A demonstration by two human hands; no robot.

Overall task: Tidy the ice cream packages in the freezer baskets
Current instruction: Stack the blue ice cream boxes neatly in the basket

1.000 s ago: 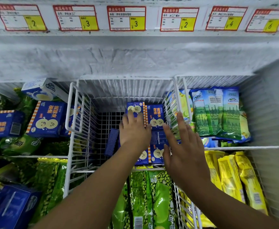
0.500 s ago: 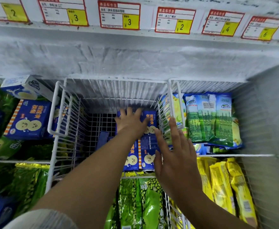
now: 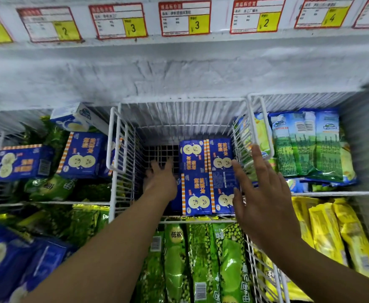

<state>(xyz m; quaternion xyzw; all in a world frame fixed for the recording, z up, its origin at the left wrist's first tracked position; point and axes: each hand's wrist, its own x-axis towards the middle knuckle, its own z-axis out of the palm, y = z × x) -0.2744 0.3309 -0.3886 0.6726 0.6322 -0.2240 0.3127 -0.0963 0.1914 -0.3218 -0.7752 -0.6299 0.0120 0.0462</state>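
Frosted freezer wall (image 3: 179, 68), price tags (image 3: 184, 18) above. Middle basket (image 3: 179, 115): left hand (image 3: 160, 180) has dropped off the blue boxes (image 3: 205, 176), now lying just right of it, into the bare gap; whether it holds anything, cannot tell. The right hand (image 3: 264, 193) hovers spread, fingers apart. Stack looks squared; gap probably next.

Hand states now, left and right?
Left hand: in the basket beside the blue boxes, grip cannot be told.
Right hand: open, holding nothing.

Four blue cardboard ice cream boxes (image 3: 205, 176) lie in the right half of the white wire basket (image 3: 116, 141); green plastic packets (image 3: 201, 259) lie just nearer.
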